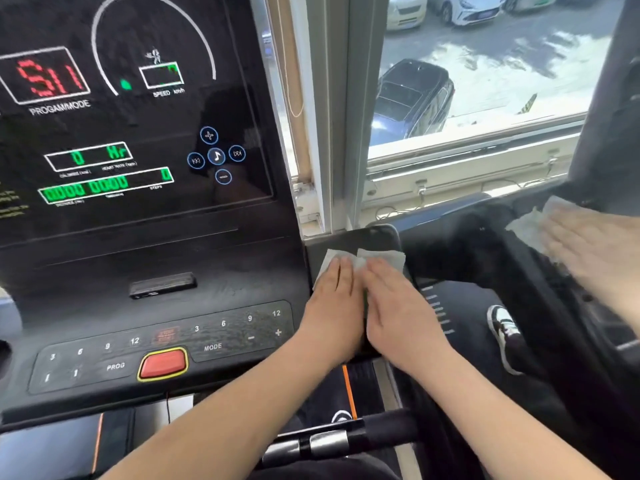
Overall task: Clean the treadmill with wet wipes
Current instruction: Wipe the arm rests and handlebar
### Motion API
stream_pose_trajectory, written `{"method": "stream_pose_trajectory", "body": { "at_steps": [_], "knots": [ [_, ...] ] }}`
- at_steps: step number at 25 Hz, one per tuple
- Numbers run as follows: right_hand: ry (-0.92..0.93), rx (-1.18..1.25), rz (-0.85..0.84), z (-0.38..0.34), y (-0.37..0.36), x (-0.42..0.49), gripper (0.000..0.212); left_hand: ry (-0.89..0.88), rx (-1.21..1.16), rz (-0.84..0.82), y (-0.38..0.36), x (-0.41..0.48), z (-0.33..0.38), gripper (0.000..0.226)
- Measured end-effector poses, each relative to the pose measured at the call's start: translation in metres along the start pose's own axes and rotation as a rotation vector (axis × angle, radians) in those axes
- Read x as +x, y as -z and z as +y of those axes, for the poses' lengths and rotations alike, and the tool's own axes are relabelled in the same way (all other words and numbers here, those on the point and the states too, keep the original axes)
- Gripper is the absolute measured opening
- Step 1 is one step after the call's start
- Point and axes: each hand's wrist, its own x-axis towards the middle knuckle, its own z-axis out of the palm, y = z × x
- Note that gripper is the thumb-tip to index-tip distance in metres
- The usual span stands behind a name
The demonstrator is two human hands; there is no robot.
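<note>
1. White wet wipe (382, 256) lies spread under the fingertips, on the black side ledge (375, 235) of the treadmill console (162, 258).
2. Left hand (334, 306) and right hand (398, 306) sit side by side, touching, fingers straight, palms pressing the wipe flat; neither grips it.
3. Just left of the left hand are the speed keys (263, 327); further left, the red stop button (162, 363). Up and left of both hands, the display (138, 133) glows, so the console looks powered.
4. Risk: a stroke drifting left drags damp cloth across live keys and may trigger a setting.
5. Risk: flat palms only pin the wipe, so a hard push forward could bunch it or slide it off the ledge.
</note>
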Motion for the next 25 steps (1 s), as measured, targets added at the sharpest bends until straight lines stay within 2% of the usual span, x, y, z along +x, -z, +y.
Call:
{"method": "stream_pose_trajectory", "body": {
  "at_steps": [2, 3, 7, 11, 15, 20, 23, 25],
  "knots": [
    [0.021, -0.085, -0.165, 0.004, -0.009, -0.005, 0.06, 0.022, -0.039, -0.046, -0.001, 0.001, 0.006, 0.084],
    [0.009, -0.129, -0.193, 0.008, -0.009, -0.003, 0.06, 0.04, -0.073, -0.05, 0.004, -0.002, 0.008, 0.083],
    [0.043, -0.23, -0.222, 0.018, -0.011, 0.029, 0.062, 0.067, -0.045, -0.012, 0.017, 0.007, -0.004, 0.076],
    [-0.037, -0.216, -0.334, 0.028, -0.013, 0.076, 0.083, 0.126, -0.108, -0.01, 0.025, 0.06, -0.032, 0.078],
    [-0.087, -0.277, -0.331, 0.031, -0.011, 0.071, 0.082, 0.152, -0.076, -0.052, 0.035, 0.057, -0.026, 0.074],
    [-0.198, -0.217, -0.349, 0.022, -0.005, 0.017, 0.074, 0.193, -0.085, -0.134, 0.034, 0.016, 0.002, 0.076],
    [-0.255, -0.099, -0.338, 0.02, 0.0, 0.03, 0.074, 0.197, -0.114, -0.079, 0.041, 0.038, -0.01, 0.073],
    [-0.377, 0.073, -0.376, 0.031, 0.002, 0.057, 0.07, 0.18, -0.125, -0.058, 0.05, 0.069, -0.027, 0.065]
  ]
}}
